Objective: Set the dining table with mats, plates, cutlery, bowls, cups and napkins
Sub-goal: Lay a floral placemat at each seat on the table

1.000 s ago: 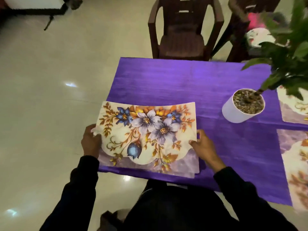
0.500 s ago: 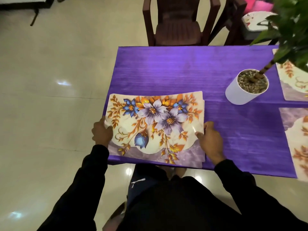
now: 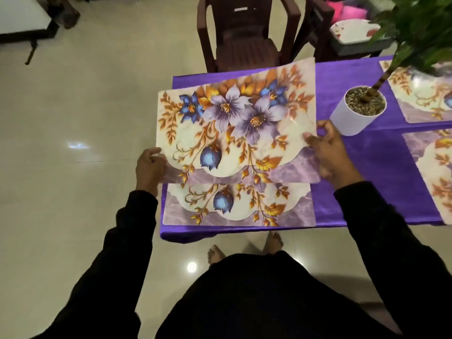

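Purple tablecloth carried laid mat; left hand and right hand pinched upper mat by side edges, lifted, probably for far place.

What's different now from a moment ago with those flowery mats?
Both hands, left hand and right hand, have lifted the top mat off the stack, holding it by its side edges; a second mat now shows lying on the purple tablecloth. The potted plant and the mats on the right stayed put.
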